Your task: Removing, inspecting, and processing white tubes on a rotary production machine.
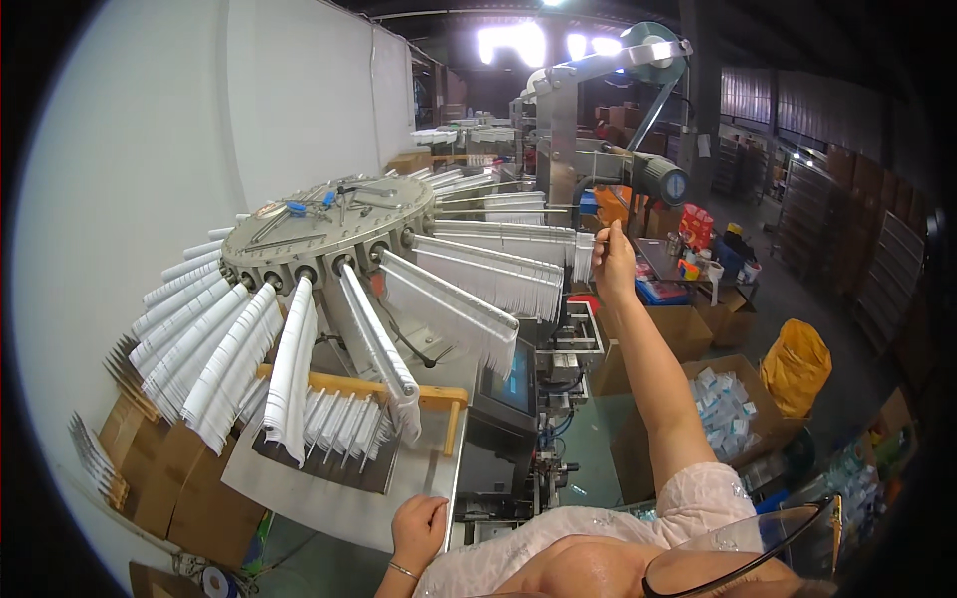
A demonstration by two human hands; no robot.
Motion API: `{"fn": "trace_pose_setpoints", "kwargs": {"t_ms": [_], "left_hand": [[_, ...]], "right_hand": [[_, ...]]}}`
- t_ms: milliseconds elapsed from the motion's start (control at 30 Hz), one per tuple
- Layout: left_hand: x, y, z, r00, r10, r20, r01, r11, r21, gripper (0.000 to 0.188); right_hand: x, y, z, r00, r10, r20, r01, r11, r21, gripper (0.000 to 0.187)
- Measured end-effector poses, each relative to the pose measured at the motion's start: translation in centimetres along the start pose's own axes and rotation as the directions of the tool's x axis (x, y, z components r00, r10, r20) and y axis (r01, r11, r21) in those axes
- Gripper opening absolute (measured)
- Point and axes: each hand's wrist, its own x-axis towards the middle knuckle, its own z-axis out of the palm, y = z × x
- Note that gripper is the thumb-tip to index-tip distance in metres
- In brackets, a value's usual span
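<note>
A round metal carousel (pixel 329 214) carries rods all round its rim, with thin white sheets hanging from them in dense rows. My right arm is stretched far forward, and my right hand (pixel 615 261) is closed at the outer end of one rod, beside a small bunch of white sheets (pixel 582 259). The fingers hide exactly how they grip there. My left hand (pixel 419 526) is curled into a fist low at the front edge of the pale worktable (pixel 329 498), with nothing visible in it. A wooden rack (pixel 349 387) with more loaded rods stands on this table.
A dark control box with a screen (pixel 506 384) and machine parts stand right of the table. An upright machine with a film reel (pixel 653 52) rises behind my right hand. To the right are a carton of small packets (pixel 723 409) and a yellow bag (pixel 796 369).
</note>
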Motion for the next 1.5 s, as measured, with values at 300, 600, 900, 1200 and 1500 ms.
{"fn": "trace_pose_setpoints", "kwargs": {"t_ms": [300,600,900,1200,1500], "left_hand": [[-0.1,0.2,0.0,1.0,0.028,-0.011,-0.028,1.0,0.002,0.006],[0.0,-0.1,0.2,0.999,0.037,-0.013,-0.037,0.999,-0.032,0.006],[0.3,1.4,-0.5,1.0,-0.014,0.002,0.014,0.999,-0.044,0.007],[3.4,8.2,-0.8,0.921,0.335,0.199,-0.376,0.897,0.232,0.019],[2.1,3.2,-6.9,0.902,-0.122,0.414,0.061,0.986,0.157,0.014]], "right_hand": [[-0.4,-1.7,-1.5,0.998,0.006,-0.068,-0.004,1.0,0.021,0.036],[-0.6,-5.8,-7.0,0.972,-0.002,-0.236,0.028,0.994,0.108,0.033],[-6.8,-9.6,-19.8,0.899,-0.047,-0.435,0.2,0.928,0.314,0.033],[-27.3,3.9,-4.8,0.892,0.448,-0.055,-0.411,0.857,0.313,0.036],[-28.9,6.0,0.0,0.659,0.492,0.57,-0.637,0.767,0.076,0.035]]}}
